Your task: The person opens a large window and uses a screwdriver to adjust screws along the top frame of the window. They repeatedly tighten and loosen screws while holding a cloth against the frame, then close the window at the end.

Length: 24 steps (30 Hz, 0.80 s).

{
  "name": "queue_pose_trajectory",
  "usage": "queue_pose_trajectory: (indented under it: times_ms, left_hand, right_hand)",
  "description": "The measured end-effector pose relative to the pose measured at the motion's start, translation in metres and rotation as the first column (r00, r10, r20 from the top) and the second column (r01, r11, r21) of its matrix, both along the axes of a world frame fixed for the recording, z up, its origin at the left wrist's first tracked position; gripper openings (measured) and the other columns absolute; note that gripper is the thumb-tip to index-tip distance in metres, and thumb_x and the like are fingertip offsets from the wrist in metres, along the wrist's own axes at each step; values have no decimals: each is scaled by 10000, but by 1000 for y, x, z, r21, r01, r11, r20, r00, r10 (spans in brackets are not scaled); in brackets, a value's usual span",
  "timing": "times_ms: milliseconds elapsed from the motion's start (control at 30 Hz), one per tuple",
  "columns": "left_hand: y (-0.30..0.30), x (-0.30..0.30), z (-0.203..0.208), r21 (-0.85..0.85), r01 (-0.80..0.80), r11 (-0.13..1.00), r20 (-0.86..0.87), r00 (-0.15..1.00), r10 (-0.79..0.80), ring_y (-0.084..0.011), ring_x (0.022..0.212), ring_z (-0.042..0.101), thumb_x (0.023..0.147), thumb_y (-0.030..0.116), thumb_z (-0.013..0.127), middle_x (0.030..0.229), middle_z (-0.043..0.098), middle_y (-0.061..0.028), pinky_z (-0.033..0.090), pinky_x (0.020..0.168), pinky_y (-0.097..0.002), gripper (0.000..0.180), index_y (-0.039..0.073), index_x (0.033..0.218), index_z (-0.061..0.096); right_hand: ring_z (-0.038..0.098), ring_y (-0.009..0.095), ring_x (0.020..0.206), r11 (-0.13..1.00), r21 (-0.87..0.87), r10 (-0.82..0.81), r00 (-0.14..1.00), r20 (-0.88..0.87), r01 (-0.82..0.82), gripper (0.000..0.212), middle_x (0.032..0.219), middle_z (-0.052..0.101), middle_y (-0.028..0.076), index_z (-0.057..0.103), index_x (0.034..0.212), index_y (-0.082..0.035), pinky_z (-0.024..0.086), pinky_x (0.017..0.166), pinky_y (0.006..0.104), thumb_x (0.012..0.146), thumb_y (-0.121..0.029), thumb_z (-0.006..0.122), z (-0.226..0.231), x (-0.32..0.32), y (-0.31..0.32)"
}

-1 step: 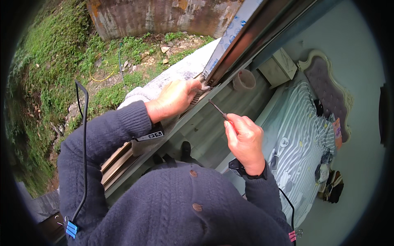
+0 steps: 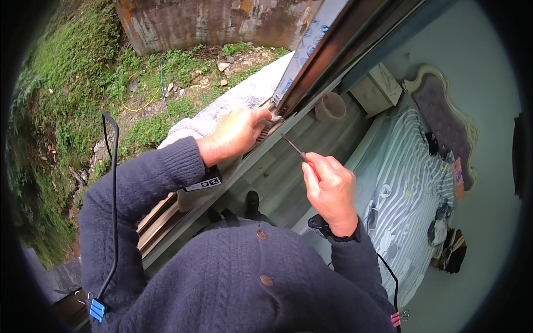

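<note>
My left hand [image 2: 236, 133] lies on the window track [image 2: 166, 213], its fingertips curled on the lower corner of the dark sliding window frame [image 2: 327, 55]. My right hand [image 2: 330, 188] grips a small screwdriver [image 2: 292, 146] by its handle. The thin shaft points up and left toward the track, and its tip stops just short of my left fingers. Both arms are in dark blue knitted sleeves.
Outside to the left are a grassy slope [image 2: 55, 111], a stained concrete wall [image 2: 222, 22] and a pale ledge [image 2: 244, 94]. Inside, below the window, are a bed with a striped sheet [image 2: 405, 183], a padded headboard [image 2: 444, 111], a white nightstand [image 2: 377, 89] and a round container [image 2: 330, 105].
</note>
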<state>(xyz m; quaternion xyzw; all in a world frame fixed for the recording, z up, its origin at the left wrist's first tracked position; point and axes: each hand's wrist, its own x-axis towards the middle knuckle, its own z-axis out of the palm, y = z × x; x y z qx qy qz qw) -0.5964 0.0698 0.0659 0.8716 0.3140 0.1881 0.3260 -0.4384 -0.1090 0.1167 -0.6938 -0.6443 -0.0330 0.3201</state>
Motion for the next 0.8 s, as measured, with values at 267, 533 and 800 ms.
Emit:
queue_pose_trajectory:
  times_ms: [267,533,800]
  left_hand:
    - [-5,18,-12,0,-58,998,-115,992,58,-371,901,681,880,112,604,944,699,-214,533,807,-437,272,73,1136,688]
    - [1,29,-14,32,-48,998,-191,980,54,-424,827,663,904,171,543,845,677,-232,519,745,-521,179,66,962,676]
    - [5,43,-12,48,-38,998,-247,968,49,-442,815,659,888,169,554,819,666,-262,512,749,-538,199,-7,951,619]
  right_hand:
    - [594,222,554,999,42,-8,994,106,4,265,693,543,50,722,1030,-79,478,491,355,766,-76,725,-20,7,8]
    - [598,212,571,1000,-2,27,968,248,-27,299,714,539,66,727,1010,-61,478,495,332,716,-95,681,-26,-1,22]
    - [600,228,559,994,-98,-14,922,386,56,206,688,542,67,680,921,-89,463,475,346,717,-113,692,-24,-14,36]
